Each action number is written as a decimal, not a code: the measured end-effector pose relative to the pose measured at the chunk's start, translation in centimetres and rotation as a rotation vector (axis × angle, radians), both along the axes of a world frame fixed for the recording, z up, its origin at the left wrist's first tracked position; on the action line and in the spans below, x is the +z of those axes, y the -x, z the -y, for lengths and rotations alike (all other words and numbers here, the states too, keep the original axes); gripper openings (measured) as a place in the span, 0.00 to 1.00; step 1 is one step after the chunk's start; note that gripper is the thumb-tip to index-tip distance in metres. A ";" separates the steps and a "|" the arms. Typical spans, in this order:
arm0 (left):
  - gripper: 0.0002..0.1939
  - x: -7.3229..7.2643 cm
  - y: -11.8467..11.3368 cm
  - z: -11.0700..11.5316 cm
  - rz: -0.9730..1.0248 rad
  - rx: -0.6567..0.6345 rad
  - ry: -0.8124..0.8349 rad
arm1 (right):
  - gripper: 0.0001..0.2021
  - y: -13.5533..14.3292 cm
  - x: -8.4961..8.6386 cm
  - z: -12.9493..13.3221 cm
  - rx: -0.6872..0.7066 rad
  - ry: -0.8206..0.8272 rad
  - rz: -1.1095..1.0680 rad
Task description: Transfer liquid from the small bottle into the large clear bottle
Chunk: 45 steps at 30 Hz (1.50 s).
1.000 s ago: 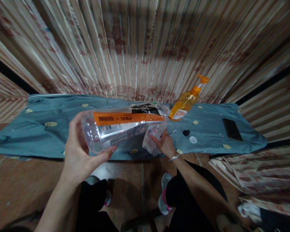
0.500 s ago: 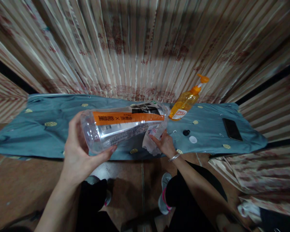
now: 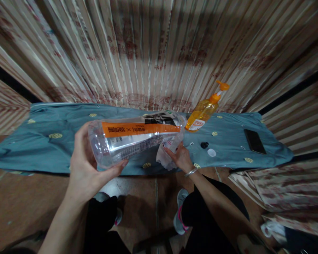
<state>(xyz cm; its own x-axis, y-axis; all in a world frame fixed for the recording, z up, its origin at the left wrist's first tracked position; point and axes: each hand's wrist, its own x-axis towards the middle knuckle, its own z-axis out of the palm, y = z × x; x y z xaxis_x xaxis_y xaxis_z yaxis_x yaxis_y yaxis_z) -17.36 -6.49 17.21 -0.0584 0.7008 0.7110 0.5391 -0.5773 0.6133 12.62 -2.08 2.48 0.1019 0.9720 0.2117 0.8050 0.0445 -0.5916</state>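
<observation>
My left hand is wrapped round the base end of a large clear plastic bottle with an orange, silver and black label. The bottle lies nearly level above the cloth, its neck end to the right. Below that end, my right hand is closed on a small clear container with printed marks, partly hidden by the bottle and my fingers. A pale, scalloped-edged piece, perhaps tissue or cloth, sits beside my right fingers. Whether the two containers touch, I cannot tell.
An orange pump bottle stands behind my right hand on the blue-green cloth. To the right lie a small black cap, a white disc and a dark phone. A pleated curtain hangs close behind.
</observation>
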 end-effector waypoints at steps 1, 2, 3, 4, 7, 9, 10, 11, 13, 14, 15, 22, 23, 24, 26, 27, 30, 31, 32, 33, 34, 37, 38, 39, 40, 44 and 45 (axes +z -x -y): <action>0.51 0.0 0.0 0.0 0.003 -0.004 0.006 | 0.27 0.0 0.0 0.0 -0.001 0.008 -0.005; 0.51 0.0 0.0 0.0 0.007 -0.009 0.012 | 0.27 0.0 0.1 0.0 -0.001 0.017 -0.010; 0.51 0.0 0.0 0.0 0.012 -0.013 0.013 | 0.27 -0.1 0.1 0.0 0.001 0.023 -0.016; 0.52 0.0 0.1 0.0 0.015 -0.015 0.013 | 0.27 -0.1 0.1 0.0 0.006 0.026 -0.021; 0.52 0.0 0.2 0.0 0.018 -0.009 0.017 | 0.27 -0.1 0.2 0.1 0.011 0.028 -0.031; 0.52 0.0 0.2 0.0 0.012 0.006 0.023 | 0.27 0.0 0.1 0.1 -0.006 0.035 -0.038; 0.52 0.0 0.2 0.0 0.008 0.007 0.026 | 0.27 0.0 0.1 0.1 -0.016 0.038 -0.040; 0.53 -0.1 0.2 0.0 0.006 0.007 0.027 | 0.26 0.1 0.1 0.1 -0.024 0.041 -0.038; 0.52 -0.1 0.2 0.0 0.010 0.003 0.032 | 0.26 0.2 0.1 0.1 -0.034 0.039 -0.028; 0.52 -0.1 0.1 0.1 0.016 0.001 0.035 | 0.27 0.2 0.1 0.1 -0.036 0.036 -0.023; 0.52 -0.1 0.1 0.1 0.022 -0.001 0.039 | 0.27 0.2 0.1 0.0 -0.034 0.035 -0.021; 0.49 0.0 0.0 0.0 0.009 0.017 0.015 | 0.26 0.0 0.2 0.1 -0.005 0.048 -0.025; 0.49 0.1 0.0 0.0 0.010 0.014 0.018 | 0.26 0.0 0.2 0.1 -0.010 0.046 -0.019; 0.49 0.1 0.0 0.0 0.011 0.011 0.021 | 0.26 0.1 0.2 0.1 -0.015 0.042 -0.014; 0.49 0.1 0.1 0.1 0.009 0.007 0.025 | 0.27 0.1 0.2 0.1 -0.019 0.033 -0.007; 0.50 0.1 0.1 0.1 0.008 0.004 0.029 | 0.27 0.1 0.2 0.1 -0.016 0.031 -0.005; 0.50 0.0 0.1 0.1 0.020 0.002 0.031 | 0.27 0.1 0.0 0.1 -0.008 0.026 0.001; 0.51 -0.1 0.1 0.1 0.021 0.005 0.032 | 0.27 0.1 0.0 0.1 -0.012 0.026 0.002; 0.51 -0.1 0.1 0.1 0.019 0.008 0.031 | 0.27 0.1 -0.1 0.0 -0.018 0.027 0.001; 0.51 -0.1 0.1 0.1 0.015 0.010 0.027 | 0.27 0.1 -0.1 0.0 -0.022 0.025 0.000; 0.51 -0.1 0.1 0.1 0.011 0.011 0.021 | 0.27 0.1 -0.1 0.0 -0.023 0.022 -0.003; 0.51 -0.1 0.2 0.1 0.007 -0.005 0.017 | 0.26 0.1 -0.1 0.1 -0.009 0.015 -0.017; 0.51 -0.1 0.2 0.1 0.005 -0.011 0.019 | 0.26 0.1 -0.1 0.1 -0.005 0.015 -0.022; 0.51 -0.1 0.2 0.0 0.000 -0.013 0.019 | 0.27 0.1 -0.1 0.1 -0.002 0.016 -0.025; 0.51 -0.1 0.2 0.0 -0.008 -0.014 0.013 | 0.27 0.0 0.0 0.1 0.000 0.016 -0.026; 0.52 0.0 0.3 -0.1 -0.034 -0.005 -0.018 | 0.27 -0.1 0.1 0.1 0.021 0.013 -0.025; 0.52 0.0 0.3 -0.1 -0.030 -0.005 -0.022 | 0.27 -0.1 0.0 0.1 0.024 0.014 -0.020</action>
<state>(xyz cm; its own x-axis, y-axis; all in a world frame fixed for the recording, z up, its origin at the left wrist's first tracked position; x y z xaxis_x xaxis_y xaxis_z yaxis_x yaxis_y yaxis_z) -17.71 -6.42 17.16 -0.0329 0.6855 0.7273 0.5541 -0.5931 0.5841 12.72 -2.16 2.52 0.0828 0.9770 0.1966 0.7916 0.0554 -0.6086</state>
